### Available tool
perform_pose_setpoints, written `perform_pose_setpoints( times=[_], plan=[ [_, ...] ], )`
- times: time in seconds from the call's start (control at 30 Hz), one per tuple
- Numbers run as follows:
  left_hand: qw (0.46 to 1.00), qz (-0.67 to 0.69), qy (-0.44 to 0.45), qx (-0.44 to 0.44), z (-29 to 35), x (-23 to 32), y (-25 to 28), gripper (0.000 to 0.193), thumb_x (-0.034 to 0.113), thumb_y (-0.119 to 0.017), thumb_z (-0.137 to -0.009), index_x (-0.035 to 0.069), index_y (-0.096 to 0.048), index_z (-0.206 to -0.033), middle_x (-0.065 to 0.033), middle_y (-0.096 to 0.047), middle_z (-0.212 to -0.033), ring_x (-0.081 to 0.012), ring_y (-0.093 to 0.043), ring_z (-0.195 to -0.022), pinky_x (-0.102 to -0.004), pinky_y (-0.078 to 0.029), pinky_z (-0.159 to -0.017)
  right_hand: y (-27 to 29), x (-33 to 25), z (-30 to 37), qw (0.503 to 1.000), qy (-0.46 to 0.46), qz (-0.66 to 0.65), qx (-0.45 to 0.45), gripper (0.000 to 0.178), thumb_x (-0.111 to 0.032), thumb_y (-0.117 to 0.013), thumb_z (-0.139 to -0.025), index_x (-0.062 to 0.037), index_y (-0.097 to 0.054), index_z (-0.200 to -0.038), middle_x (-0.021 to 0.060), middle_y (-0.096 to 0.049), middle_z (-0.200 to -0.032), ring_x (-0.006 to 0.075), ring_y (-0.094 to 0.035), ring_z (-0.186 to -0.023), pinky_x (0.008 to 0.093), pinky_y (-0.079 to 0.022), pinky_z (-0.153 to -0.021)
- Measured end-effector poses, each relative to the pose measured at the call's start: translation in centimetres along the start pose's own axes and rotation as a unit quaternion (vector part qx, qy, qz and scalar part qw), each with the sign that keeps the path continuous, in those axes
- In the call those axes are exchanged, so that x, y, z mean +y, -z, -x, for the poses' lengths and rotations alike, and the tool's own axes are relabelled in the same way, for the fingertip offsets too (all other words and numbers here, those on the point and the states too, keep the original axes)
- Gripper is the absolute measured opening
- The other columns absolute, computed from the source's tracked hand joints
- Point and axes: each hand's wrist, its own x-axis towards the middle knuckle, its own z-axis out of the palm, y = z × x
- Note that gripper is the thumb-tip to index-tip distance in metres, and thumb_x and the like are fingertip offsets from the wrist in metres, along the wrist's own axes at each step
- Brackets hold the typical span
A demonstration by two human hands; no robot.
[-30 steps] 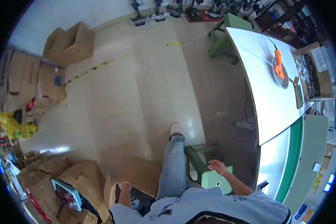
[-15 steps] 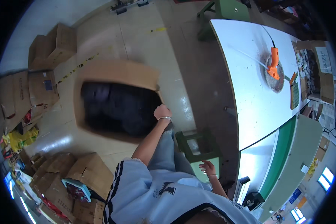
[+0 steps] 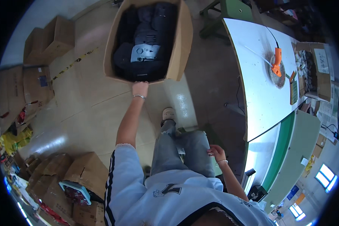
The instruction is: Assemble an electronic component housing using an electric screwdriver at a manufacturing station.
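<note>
Floor (image 3: 98,116): pale and glossy, running beneath the carton; whether the carton's base touches it cannot be told.
Worktop (image 3: 260,101): white, at the person's right, well apart from the carton.
Carton (image 3: 182,41): open brown box, ahead of the person at upper centre, its mouth turned toward the viewer.
Carton, change: half a second earlier it is blurred and nearer, left of the legs; now it stands farther ahead, in sharper outline. Judged from this, the left hand alone is shifting it, by one edge.
Carton, relative to the hands: just beyond the left hand and touching it; well apart from the right.
Carton contents (image 3: 165,19): black items, closely packed; a grey plate (image 3: 145,52) lies uppermost toward the near end.
Left hand (image 3: 140,89): clenched on the carton's near edge, forearm extended.
Right hand (image 3: 217,152): released, fingers loosely bent, no object visible in it; beside the right thigh, contact with the trousers uncertain.
</note>
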Motion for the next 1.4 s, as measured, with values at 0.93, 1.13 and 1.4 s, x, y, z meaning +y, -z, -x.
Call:
perform_pose_setpoints(
  times=[0.93, 1.13, 1.4],
  plan=[
    [0.993, -0.031, -0.006, 0.112, -1.6, -1.3, 0.2, 0.012, 0.009, -0.057, -0.076, 0.010, -0.062, -0.087, -0.0108, -0.069, -0.073, -0.0241, -0.068, -0.075, -0.0355, -0.047, -0.073, -27.1, -25.8, -26.9, 0.507, 0.459, 0.729, 0.020, 0.017, -0.026, -0.056, -0.086, -0.0126, -0.064, -0.091, 0.0103, -0.069, -0.079, 0.0272, -0.066, -0.081, 0.0375, -0.044, -0.090],
    [0.993, -0.029, 0.019, 0.117, -1.2, 7.3, 0.2, 0.011, 0.011, -0.058, -0.076, 0.011, -0.062, -0.086, -0.0108, -0.069, -0.073, -0.0242, -0.068, -0.075, -0.0368, -0.048, -0.072, -19.4, -24.9, -27.2, 0.474, 0.486, 0.734, 0.020, 0.013, -0.018, -0.058, -0.080, -0.0135, -0.066, -0.090, 0.0103, -0.069, -0.078, 0.0251, -0.067, -0.081, 0.0353, -0.045, -0.089],
    [0.983, 0.042, 0.091, 0.154, 1.5, 22.8, -2.8, 0.011, 0.011, -0.059, -0.075, 0.014, -0.059, -0.086, -0.0083, -0.067, -0.071, -0.0248, -0.067, -0.073, -0.0379, -0.048, -0.071, -7.5, -20.7, -27.1, 0.439, 0.530, 0.724, 0.040, 0.013, -0.012, -0.058, -0.076, -0.0097, -0.066, -0.086, 0.0113, -0.068, -0.074, 0.0242, -0.066, -0.079, 0.0332, -0.046, -0.087]
  ],
)
